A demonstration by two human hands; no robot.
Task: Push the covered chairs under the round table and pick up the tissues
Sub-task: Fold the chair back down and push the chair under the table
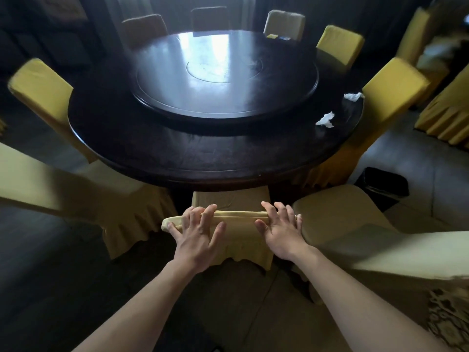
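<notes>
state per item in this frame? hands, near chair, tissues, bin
left hand: open, fingers spread on the chair back
right hand: open, fingers spread on the chair back
near chair: upright, seat partly under the round table
tissue near table edge: crumpled, lying on table
tissue farther right: crumpled, at table rim
black bin: upright on floor, contents not visible

I am in a restaurant's private dining room. A big round dark desk (177, 158) carries a raised turntable (225, 74) at its middle, and chairs in matching yellow fabric covers (396, 82) ring it. Crumpled tissues (325, 120) lie on its rim, and a black bin (384, 185) stands on the tiled floor.
</notes>
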